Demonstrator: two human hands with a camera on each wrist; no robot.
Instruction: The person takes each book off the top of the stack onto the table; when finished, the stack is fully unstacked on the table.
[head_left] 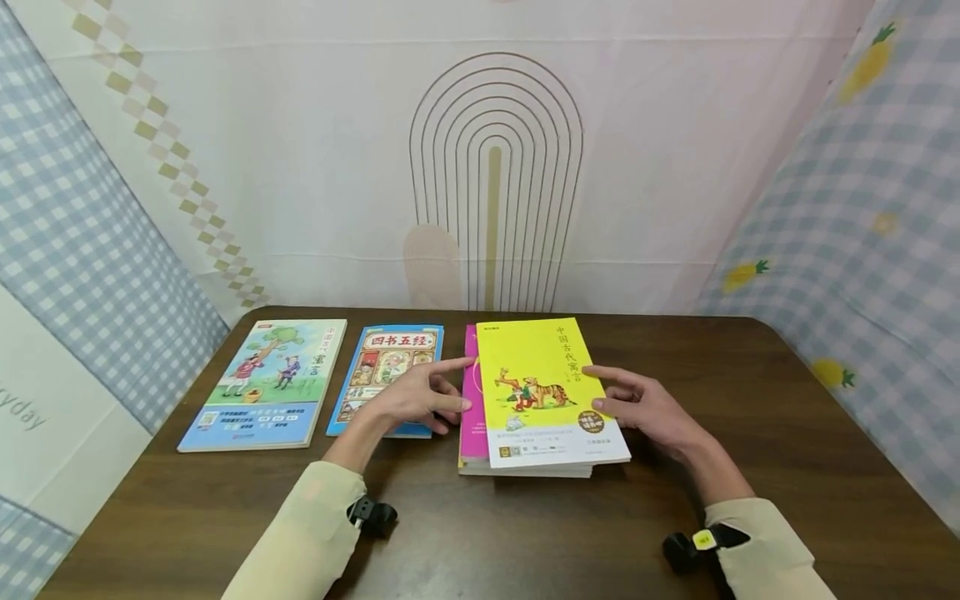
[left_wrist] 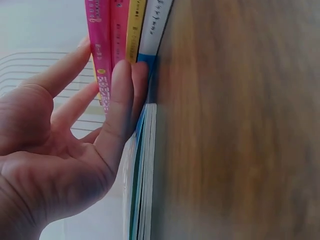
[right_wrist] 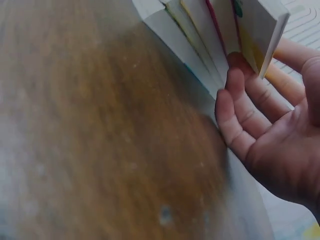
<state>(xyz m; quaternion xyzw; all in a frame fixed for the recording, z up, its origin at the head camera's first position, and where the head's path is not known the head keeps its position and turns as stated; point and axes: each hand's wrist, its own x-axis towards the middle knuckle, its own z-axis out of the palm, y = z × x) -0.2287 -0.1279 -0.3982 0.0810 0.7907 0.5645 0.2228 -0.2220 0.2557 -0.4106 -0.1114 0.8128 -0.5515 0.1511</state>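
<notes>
A yellow book (head_left: pixel 536 387) lies on top of a stack, shifted to the right over a pink book (head_left: pixel 474 417). At the stack's left side is my left hand (head_left: pixel 412 400), its fingertips touching the edges; the left wrist view shows its fingers along pink, yellow and white spines (left_wrist: pixel 152 27). My right hand (head_left: pixel 648 412) is at the right side, index finger and thumb at the yellow book's edge. In the right wrist view its lower fingers (right_wrist: pixel 240 110) lie against the page edges (right_wrist: pixel 200 37) of the stack.
Left of the stack lies a blue book (head_left: pixel 386 367), partly behind my left hand. Farther left is a book with a green and blue cover (head_left: pixel 262 383). All rest on a dark wooden table (head_left: pixel 450 542); a patterned cloth (head_left: pixel 330 167) hangs behind it.
</notes>
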